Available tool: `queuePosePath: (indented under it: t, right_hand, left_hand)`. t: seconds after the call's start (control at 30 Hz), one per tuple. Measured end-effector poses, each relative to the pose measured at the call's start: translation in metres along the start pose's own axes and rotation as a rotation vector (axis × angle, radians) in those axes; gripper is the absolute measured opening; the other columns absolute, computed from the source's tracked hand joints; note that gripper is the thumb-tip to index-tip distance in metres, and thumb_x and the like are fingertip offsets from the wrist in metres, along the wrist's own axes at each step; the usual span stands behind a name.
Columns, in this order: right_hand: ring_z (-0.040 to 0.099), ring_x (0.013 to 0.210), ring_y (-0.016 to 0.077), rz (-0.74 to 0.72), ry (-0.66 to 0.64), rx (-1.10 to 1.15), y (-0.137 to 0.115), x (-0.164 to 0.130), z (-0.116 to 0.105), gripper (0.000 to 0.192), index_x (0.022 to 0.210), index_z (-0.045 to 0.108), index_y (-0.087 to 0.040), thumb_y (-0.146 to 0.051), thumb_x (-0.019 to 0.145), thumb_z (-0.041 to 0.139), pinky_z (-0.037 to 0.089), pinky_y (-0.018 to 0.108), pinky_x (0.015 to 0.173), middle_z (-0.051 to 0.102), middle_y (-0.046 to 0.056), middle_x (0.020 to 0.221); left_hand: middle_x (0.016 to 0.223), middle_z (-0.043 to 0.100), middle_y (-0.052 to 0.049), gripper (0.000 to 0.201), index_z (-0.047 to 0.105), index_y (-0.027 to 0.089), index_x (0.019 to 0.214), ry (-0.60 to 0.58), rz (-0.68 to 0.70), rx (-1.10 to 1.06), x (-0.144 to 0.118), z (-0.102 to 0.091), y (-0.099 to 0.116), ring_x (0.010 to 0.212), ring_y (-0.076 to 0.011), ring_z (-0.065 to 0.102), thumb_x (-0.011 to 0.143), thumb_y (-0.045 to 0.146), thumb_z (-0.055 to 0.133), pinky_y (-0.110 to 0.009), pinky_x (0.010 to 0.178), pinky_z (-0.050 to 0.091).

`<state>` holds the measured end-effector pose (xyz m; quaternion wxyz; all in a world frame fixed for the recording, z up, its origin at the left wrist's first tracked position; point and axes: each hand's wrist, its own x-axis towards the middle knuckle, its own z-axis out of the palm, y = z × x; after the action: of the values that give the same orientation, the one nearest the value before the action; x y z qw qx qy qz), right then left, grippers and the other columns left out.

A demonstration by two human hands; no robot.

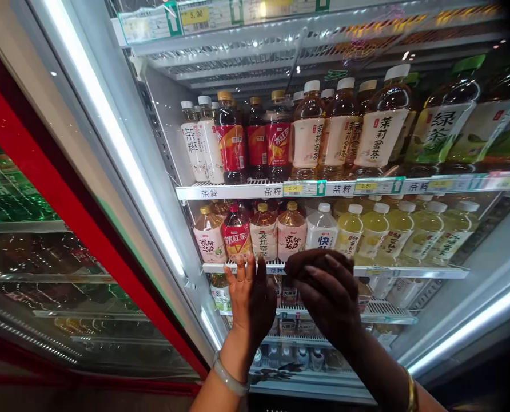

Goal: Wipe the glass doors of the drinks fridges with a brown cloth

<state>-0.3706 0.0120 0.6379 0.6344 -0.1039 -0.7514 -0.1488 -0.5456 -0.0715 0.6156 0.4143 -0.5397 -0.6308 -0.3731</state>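
Note:
My left hand [250,300] is raised in front of the lit drinks cooler, its fingers stretched up and apart with nothing in them. Close by on the right, my right hand [334,297] is in deep shadow with its fingers curled together; what they hold, if anything, is too dark to make out. Just beyond the hands stands a shelf row with a red-labelled iced tea bottle [236,233], a pink-labelled bottle [291,233], a white-labelled bottle [322,229] and several pale yellow bottles [374,230]. Lower bottles are partly hidden behind my hands.
Above, a shelf with a price strip [341,187] carries larger tea bottles [309,134]. A red door frame [87,206] slants along the left, with another cooler section behind glass. Light strips [109,126] run up the cooler's sides. Lower shelves hold smaller bottles.

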Motion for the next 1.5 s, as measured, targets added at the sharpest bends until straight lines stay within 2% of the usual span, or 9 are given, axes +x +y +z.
queuePosePath:
  t: [0.17,0.3,0.43,0.67,0.9,1.03,1.2,1.37,1.5]
  right_hand:
    - [0.046,0.149,0.0297,0.043,0.111,-0.002,0.013,0.021,-0.006,0.031,0.112,0.076,-0.031,-0.014,0.086,0.079,0.041,0.057,0.127,0.067,0.002,0.128]
    - [0.047,0.148,0.023,-0.042,0.01,0.018,0.017,0.0,-0.013,0.03,0.115,0.076,-0.032,-0.013,0.094,0.068,0.041,0.049,0.129,0.07,0.0,0.124]
    - [0.048,0.147,0.0252,0.0,-0.014,-0.02,0.042,-0.022,-0.038,0.033,0.114,0.077,-0.031,-0.01,0.088,0.075,0.04,0.052,0.129,0.07,0.001,0.122]
    - [0.046,0.148,0.0298,0.076,0.101,-0.032,0.055,0.015,-0.043,0.03,0.113,0.075,-0.033,-0.017,0.088,0.078,0.044,0.057,0.125,0.067,0.002,0.125]
    - [0.044,0.15,0.0238,-0.034,-0.033,0.011,0.063,-0.022,-0.055,0.031,0.114,0.077,-0.031,-0.009,0.092,0.07,0.036,0.05,0.132,0.068,0.001,0.119]
    - [0.047,0.148,0.0293,0.018,0.043,-0.011,0.079,-0.017,-0.064,0.032,0.112,0.078,-0.031,-0.011,0.087,0.077,0.041,0.055,0.129,0.067,0.003,0.12]
    - [0.044,0.15,0.0302,0.059,0.109,-0.002,0.066,0.005,-0.05,0.028,0.111,0.077,-0.031,-0.015,0.087,0.079,0.042,0.052,0.128,0.066,0.004,0.123]
    - [0.045,0.149,0.0251,0.015,0.008,0.002,0.066,-0.029,-0.054,0.034,0.116,0.077,-0.034,-0.011,0.09,0.075,0.04,0.049,0.13,0.067,0.001,0.118]
    - [0.049,0.146,0.0274,0.066,0.057,-0.023,0.081,-0.033,-0.066,0.027,0.109,0.077,-0.033,-0.015,0.088,0.078,0.043,0.052,0.127,0.067,0.001,0.116]
  left_hand:
    - [0.172,0.018,-0.015,0.086,0.013,0.02,0.169,0.026,0.066,-0.04,0.009,0.008,0.031,0.164,-0.0301,0.011,0.095,0.008,0.055,-0.06,0.133,0.011]
    - [0.172,0.022,-0.017,0.09,0.013,0.019,0.169,0.022,0.069,-0.018,0.009,0.015,0.047,0.164,-0.0296,0.011,0.092,0.006,0.058,-0.062,0.133,0.007]
    - [0.173,0.019,-0.018,0.094,0.011,0.023,0.169,0.003,0.0,-0.008,0.008,0.021,0.059,0.164,-0.033,0.009,0.09,0.004,0.059,-0.07,0.13,0.009]
    - [0.176,-0.004,-0.017,0.094,0.006,0.023,0.17,0.024,-0.047,-0.055,0.013,0.029,0.081,0.164,-0.0365,-0.002,0.093,0.007,0.058,-0.074,0.128,0.006]
    - [0.177,-0.008,-0.014,0.091,0.005,0.017,0.169,0.036,-0.037,-0.013,0.017,0.031,0.094,0.166,-0.0287,-0.006,0.094,0.008,0.056,-0.062,0.132,-0.001]
    - [0.177,-0.007,-0.011,0.087,0.006,0.013,0.169,0.023,0.015,-0.004,0.021,0.032,0.104,0.166,-0.0275,-0.006,0.096,0.01,0.052,-0.056,0.132,-0.008]
    - [0.177,-0.009,-0.009,0.084,0.005,0.013,0.169,0.014,0.079,-0.003,0.025,0.031,0.112,0.166,-0.0283,-0.006,0.099,0.013,0.052,-0.056,0.131,-0.011]
    - [0.177,-0.004,-0.01,0.081,0.008,0.013,0.169,0.037,0.103,-0.005,0.023,0.033,0.11,0.166,-0.0294,-0.002,0.099,0.014,0.05,-0.058,0.132,-0.008]
    - [0.178,0.0,-0.009,0.08,0.012,0.012,0.168,0.032,0.107,-0.032,0.022,0.035,0.11,0.166,-0.0301,0.001,0.099,0.015,0.052,-0.057,0.133,-0.004]
